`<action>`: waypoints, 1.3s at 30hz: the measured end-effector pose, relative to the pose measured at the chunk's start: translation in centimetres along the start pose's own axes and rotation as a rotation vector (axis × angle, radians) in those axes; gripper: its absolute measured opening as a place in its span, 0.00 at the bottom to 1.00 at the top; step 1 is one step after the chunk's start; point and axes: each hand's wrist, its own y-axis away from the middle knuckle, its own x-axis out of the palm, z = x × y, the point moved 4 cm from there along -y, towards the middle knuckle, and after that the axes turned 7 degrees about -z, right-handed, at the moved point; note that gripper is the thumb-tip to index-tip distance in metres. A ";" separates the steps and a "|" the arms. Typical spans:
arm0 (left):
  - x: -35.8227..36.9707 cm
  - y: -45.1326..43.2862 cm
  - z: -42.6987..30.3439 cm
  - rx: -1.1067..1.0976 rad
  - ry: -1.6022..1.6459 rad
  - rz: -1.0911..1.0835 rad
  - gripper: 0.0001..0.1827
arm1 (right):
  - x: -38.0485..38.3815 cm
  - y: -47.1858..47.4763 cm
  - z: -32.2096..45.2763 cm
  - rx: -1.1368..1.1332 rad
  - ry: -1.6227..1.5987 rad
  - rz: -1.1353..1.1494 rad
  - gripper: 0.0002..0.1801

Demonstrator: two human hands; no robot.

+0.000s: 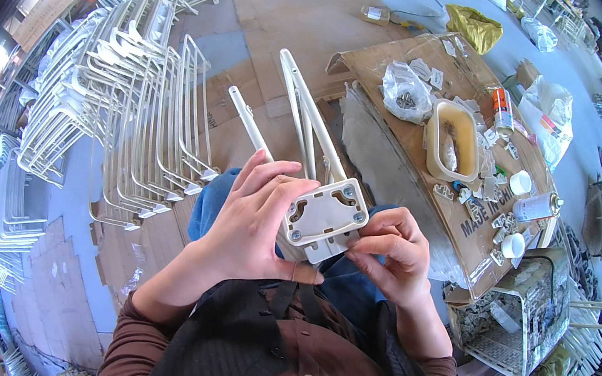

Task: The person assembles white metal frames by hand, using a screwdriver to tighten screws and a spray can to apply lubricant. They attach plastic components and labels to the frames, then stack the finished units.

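My left hand [253, 216] grips a white plastic mounting plate [326, 215], its fingers over the top edge and its thumb below. The rounded rectangular plate has screws at its corners and two curved slots. White tubes [320, 121] extend from behind it, away from me. A flat, notched white piece [327, 247] sticks out beneath the plate's lower edge. With thumb and fingertips, my right hand [393, 251] pinches the right end of this notched piece. Whether a smaller part is also between those fingertips is hidden.
Many bent white tube frames [144, 106] stand stacked at left. On the cardboard-covered table [401, 139] at right are a plastic tub [454, 141], a bag of small metal parts [407, 93], spray cans [536, 207] and loose white clips [443, 192]. A basket [520, 320] stands beside my right arm.
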 end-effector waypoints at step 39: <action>-6.1 -3.8 3.5 -0.257 0.008 0.089 0.42 | 7.1 -8.9 -3.5 0.012 -0.318 0.143 0.32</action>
